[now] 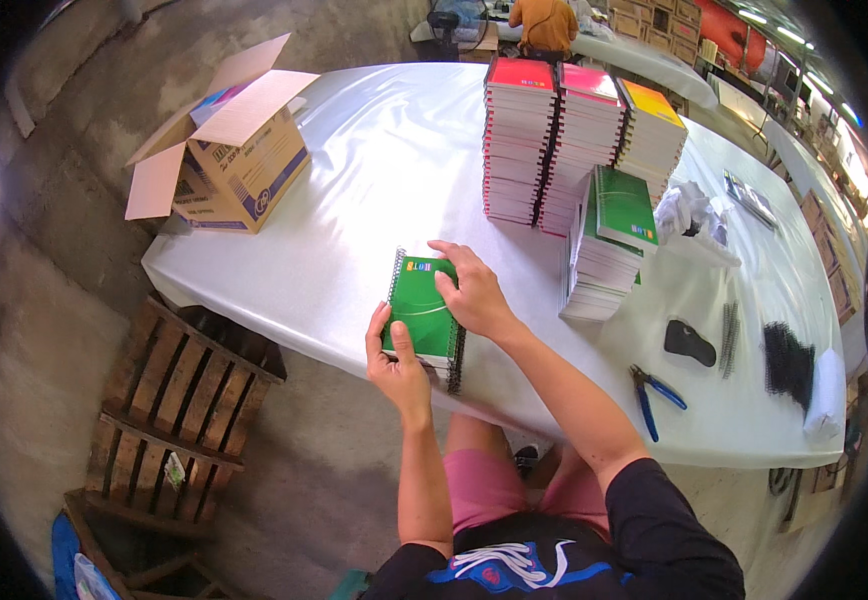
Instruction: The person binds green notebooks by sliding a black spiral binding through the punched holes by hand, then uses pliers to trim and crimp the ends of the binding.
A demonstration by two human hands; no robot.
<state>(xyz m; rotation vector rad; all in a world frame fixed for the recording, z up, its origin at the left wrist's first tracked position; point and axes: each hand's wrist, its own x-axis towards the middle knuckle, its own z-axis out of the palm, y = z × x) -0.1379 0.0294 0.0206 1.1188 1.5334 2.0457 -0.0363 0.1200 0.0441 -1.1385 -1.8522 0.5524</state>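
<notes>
A small stack of green-covered spiral notebooks (420, 305) lies near the table's front edge, with coil bindings showing on both its left and right sides. My left hand (399, 375) grips the lower left edge, its thumb over the cover and its fingers along the side. Over the upper right edge curls my right hand (474, 295), its fingers bent around the far corner and the cover. To the right, more green notebooks (626, 208) are piled in front of tall stacks of red notebooks (520, 140) and yellow notebooks (652, 125).
An open cardboard box (244, 170) stands at the table's left end. On the right lie blue-handled cutting pliers (657, 400), a black flat piece (690, 343), black binding coils (788, 362) and crumpled white material (692, 212). A wooden slatted pallet (179, 410) sits left below. Another person (544, 25) is far behind.
</notes>
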